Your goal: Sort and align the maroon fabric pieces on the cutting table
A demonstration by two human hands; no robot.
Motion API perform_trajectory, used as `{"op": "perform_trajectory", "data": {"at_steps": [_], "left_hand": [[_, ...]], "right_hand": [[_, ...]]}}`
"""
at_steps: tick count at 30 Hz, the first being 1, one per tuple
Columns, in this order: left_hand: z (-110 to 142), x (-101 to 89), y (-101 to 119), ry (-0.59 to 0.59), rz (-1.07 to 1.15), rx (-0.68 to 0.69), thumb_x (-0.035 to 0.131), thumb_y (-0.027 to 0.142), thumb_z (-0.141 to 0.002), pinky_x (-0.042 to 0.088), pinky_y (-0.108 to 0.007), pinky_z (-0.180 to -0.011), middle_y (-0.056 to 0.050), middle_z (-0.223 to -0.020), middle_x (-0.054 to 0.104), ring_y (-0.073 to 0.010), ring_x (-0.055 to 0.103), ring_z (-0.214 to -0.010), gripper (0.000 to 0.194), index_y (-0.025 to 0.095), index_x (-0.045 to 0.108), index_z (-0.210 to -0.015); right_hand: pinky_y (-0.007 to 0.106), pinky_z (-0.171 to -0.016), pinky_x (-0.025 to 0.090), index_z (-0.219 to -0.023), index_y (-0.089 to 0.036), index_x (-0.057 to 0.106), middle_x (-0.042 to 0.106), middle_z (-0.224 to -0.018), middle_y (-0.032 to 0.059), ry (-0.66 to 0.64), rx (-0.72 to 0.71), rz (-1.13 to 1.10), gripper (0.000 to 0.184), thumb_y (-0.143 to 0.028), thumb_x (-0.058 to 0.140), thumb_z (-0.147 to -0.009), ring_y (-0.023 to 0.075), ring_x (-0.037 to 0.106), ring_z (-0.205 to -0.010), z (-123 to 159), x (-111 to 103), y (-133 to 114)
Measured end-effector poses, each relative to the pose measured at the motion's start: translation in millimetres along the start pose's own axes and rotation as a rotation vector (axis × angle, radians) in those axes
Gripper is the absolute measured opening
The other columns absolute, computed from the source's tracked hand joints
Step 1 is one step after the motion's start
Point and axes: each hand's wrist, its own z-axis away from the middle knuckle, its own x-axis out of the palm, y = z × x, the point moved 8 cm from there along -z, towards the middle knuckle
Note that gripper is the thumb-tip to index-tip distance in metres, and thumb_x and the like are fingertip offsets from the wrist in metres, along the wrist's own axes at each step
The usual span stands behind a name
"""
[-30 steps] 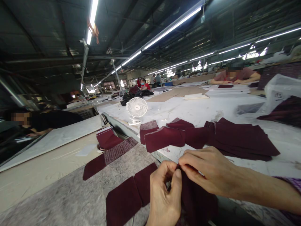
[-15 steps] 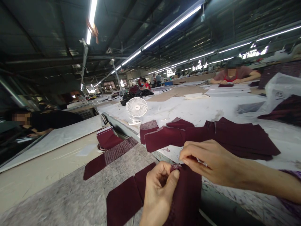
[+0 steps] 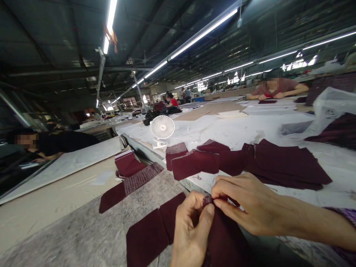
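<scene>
My left hand [image 3: 191,226] pinches the upper edge of a dark maroon fabric piece [image 3: 225,237] between thumb and forefinger. A small speckled fold of that fabric shows above the thumb. The fingertips of my right hand [image 3: 244,202] are closed together on the same edge, right beside the left thumb. Below both hands the cloth hangs down, and its lower part runs out of view. To the left, flat maroon pieces [image 3: 147,237] lie on the grey mottled surface. Whether the right fingers also hold something small is hidden.
Stacked maroon cloth pieces [image 3: 286,163] lie on the white table [image 3: 211,126], near a white fan [image 3: 162,127]. A clear plastic bag [image 3: 330,107] stands at right. A ribbed maroon strip [image 3: 130,185] lies left. One person [image 3: 278,89] works across the table, another [image 3: 63,142] at far left.
My right hand moved a little up and away from the fabric edge, then came back down to it. The hanging cloth swung slightly. My left hand kept its pinch.
</scene>
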Motion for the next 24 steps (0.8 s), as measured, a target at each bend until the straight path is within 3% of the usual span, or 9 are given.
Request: {"op": "perform_trajectory", "data": {"at_steps": [5, 10, 12, 15, 17, 19, 21, 24], "left_hand": [[0.8, 4.0, -1.6, -0.036, -0.035, 0.025, 0.058, 0.042, -0.084, 0.028, -0.021, -0.056, 0.004, -0.063, 0.035, -0.0089, 0.030, -0.059, 0.031, 0.016, 0.048, -0.071], [-1.3, 2.7, -4.1, -0.048, -0.079, 0.007, 0.059, 0.035, -0.083, 0.023, -0.021, -0.052, 0.005, -0.059, 0.030, -0.0079, 0.025, -0.056, 0.031, 0.016, 0.043, -0.064], [-1.5, -2.6, -4.0, -0.022, -0.094, -0.002, 0.059, 0.035, -0.084, 0.022, -0.021, -0.052, 0.005, -0.058, 0.029, -0.0079, 0.024, -0.055, 0.033, 0.017, 0.041, -0.063], [-0.7, -6.9, 0.1, -0.013, -0.094, 0.015, 0.058, 0.039, -0.084, 0.025, -0.021, -0.054, 0.004, -0.060, 0.032, -0.0083, 0.027, -0.057, 0.033, 0.016, 0.045, -0.066], [0.2, -5.9, 4.6, -0.028, -0.098, 0.047, 0.058, 0.041, -0.085, 0.027, -0.021, -0.055, 0.004, -0.061, 0.034, -0.0086, 0.028, -0.058, 0.033, 0.016, 0.047, -0.067], [1.1, -3.3, 7.9, -0.047, -0.114, 0.078, 0.057, 0.041, -0.086, 0.027, -0.021, -0.056, 0.004, -0.061, 0.034, -0.0088, 0.029, -0.058, 0.032, 0.016, 0.047, -0.069], [1.2, -2.1, 8.9, -0.044, -0.142, 0.095, 0.055, 0.039, -0.087, 0.027, -0.021, -0.056, 0.004, -0.060, 0.035, -0.0089, 0.030, -0.058, 0.030, 0.016, 0.048, -0.069], [0.5, -5.6, 9.1, 0.020, -0.189, 0.113, 0.054, 0.035, -0.087, 0.029, -0.021, -0.055, 0.004, -0.061, 0.039, -0.0090, 0.033, -0.057, 0.025, 0.017, 0.050, -0.072]], "right_hand": [[0.024, -0.051, 0.030, -0.072, -0.019, 0.050, 0.057, -0.065, -0.0029, 0.055, -0.054, -0.011, 0.016, -0.008, 0.041, -0.079, 0.0086, 0.047, -0.053, -0.9, 3.7, -7.0], [0.027, -0.051, 0.031, -0.065, -0.019, 0.049, 0.052, -0.059, -0.0013, 0.167, -0.238, 0.277, 0.021, -0.009, 0.041, -0.081, 0.0110, 0.044, -0.051, -2.1, -13.9, -11.2], [0.026, -0.051, 0.033, -0.067, -0.018, 0.052, 0.054, -0.060, -0.0008, 0.161, -0.165, 0.206, 0.020, -0.011, 0.044, -0.084, 0.0107, 0.045, -0.052, -8.1, -28.4, -0.5], [0.022, -0.054, 0.040, -0.078, -0.017, 0.060, 0.063, -0.072, 0.0020, 0.050, 0.019, -0.174, 0.017, -0.019, 0.046, -0.088, 0.0096, 0.053, -0.057, -17.1, -36.5, 13.1], [0.020, -0.051, 0.041, -0.088, -0.017, 0.064, 0.066, -0.073, 0.0016, -0.058, 0.129, -0.382, 0.020, -0.022, 0.044, -0.091, 0.0083, 0.054, -0.051, -18.5, -28.0, 14.1], [0.019, -0.044, 0.038, -0.092, -0.018, 0.066, 0.061, -0.060, -0.0016, -0.187, 0.237, -0.474, 0.025, -0.023, 0.042, -0.092, 0.0075, 0.050, -0.042, -15.7, -12.8, 13.6], [0.018, -0.041, 0.037, -0.087, -0.017, 0.067, 0.055, -0.050, -0.0033, -0.315, 0.321, -0.519, 0.027, -0.024, 0.042, -0.092, 0.0081, 0.049, -0.039, -11.0, 2.2, 13.5], [0.017, -0.041, 0.038, -0.078, -0.015, 0.066, 0.058, -0.052, -0.0014, -0.416, 0.427, -0.572, 0.026, -0.024, 0.044, -0.089, 0.0091, 0.054, -0.041, -6.2, 13.5, 17.5]]}}
